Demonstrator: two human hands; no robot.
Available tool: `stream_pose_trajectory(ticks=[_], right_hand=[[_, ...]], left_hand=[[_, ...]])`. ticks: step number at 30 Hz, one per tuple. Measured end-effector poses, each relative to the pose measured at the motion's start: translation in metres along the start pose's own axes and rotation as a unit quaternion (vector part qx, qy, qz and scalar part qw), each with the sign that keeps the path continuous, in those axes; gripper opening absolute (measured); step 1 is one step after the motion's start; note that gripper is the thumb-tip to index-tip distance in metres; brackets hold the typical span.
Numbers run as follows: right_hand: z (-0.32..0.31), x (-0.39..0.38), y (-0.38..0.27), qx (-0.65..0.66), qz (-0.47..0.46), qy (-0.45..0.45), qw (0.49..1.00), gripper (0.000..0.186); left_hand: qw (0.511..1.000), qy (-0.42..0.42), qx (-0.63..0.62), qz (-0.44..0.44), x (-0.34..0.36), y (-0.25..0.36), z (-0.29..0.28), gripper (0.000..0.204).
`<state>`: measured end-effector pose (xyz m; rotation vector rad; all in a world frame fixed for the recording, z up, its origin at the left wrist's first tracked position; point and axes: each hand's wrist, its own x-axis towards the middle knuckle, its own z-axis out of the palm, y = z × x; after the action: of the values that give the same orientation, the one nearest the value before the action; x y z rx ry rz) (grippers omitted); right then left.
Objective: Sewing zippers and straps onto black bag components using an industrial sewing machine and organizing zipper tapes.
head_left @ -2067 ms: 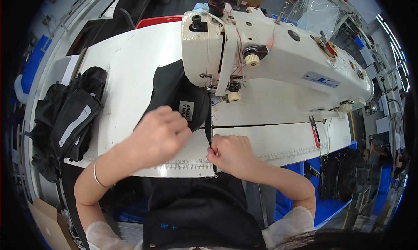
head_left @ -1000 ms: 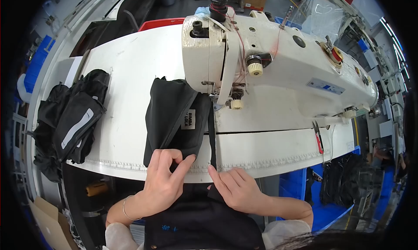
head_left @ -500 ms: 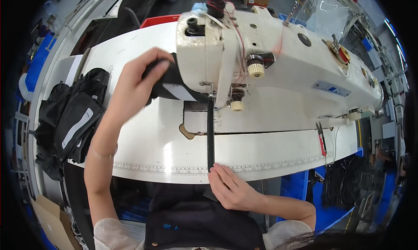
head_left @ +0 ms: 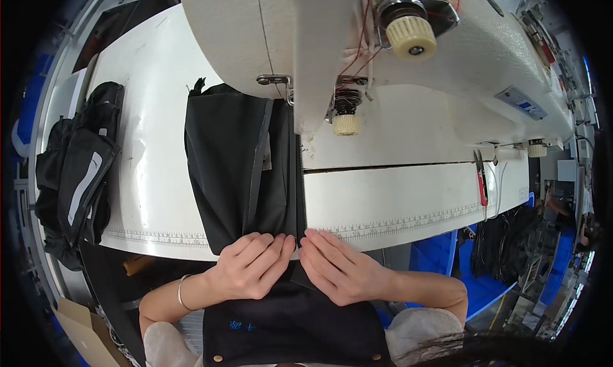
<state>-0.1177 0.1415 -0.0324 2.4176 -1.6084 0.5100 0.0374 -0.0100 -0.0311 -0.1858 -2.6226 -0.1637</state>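
A piece of black fabric (head_left: 223, 156) lies over the white sewing table, left of the sewing machine's needle area, its near end gathered at the table's front edge. Along its right side runs a black zipper strip (head_left: 301, 194), reaching back toward the machine's presser foot, which is partly hidden. My left hand (head_left: 252, 265) is closed, pinching the fabric's near edge. Close beside it my right hand (head_left: 338, 268) pinches the near end of the zipper strip. The fingertips of both hands almost meet.
The white sewing machine (head_left: 447, 54) with red thread spans the back and right. A stack of black fabric pieces (head_left: 83, 182) lies at the left. Red-handled snips (head_left: 482, 182) rest at the right. A blue bin (head_left: 434, 255) and cardboard box (head_left: 86, 332) stand below.
My left hand has come from beside the machine head down to the front edge, and the fabric now lies spread along the zipper strip. My view has moved closer to the machine.
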Motion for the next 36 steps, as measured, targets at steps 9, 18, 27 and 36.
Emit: stream_pose_trajectory(ticks=[9,18,27,36], right_hand=[[-0.002,0.001,0.002,-0.011,-0.015,0.001,1.000,0.031],[-0.005,0.003,0.004,-0.014,-0.030,-0.007,0.999,0.031],[-0.004,0.003,0.004,-0.015,-0.036,-0.010,0.999,0.030],[-0.006,0.003,0.006,-0.009,-0.040,-0.017,0.999,0.030]], left_hand=[[0.984,-0.002,-0.146,-0.102,0.015,-0.011,-0.016,0.038],[0.999,-0.032,0.024,0.030,0.024,-0.002,-0.016,0.024],[0.997,-0.069,0.025,0.032,0.014,0.000,-0.008,0.030],[0.997,-0.069,0.008,0.018,0.015,0.000,-0.006,0.031]])
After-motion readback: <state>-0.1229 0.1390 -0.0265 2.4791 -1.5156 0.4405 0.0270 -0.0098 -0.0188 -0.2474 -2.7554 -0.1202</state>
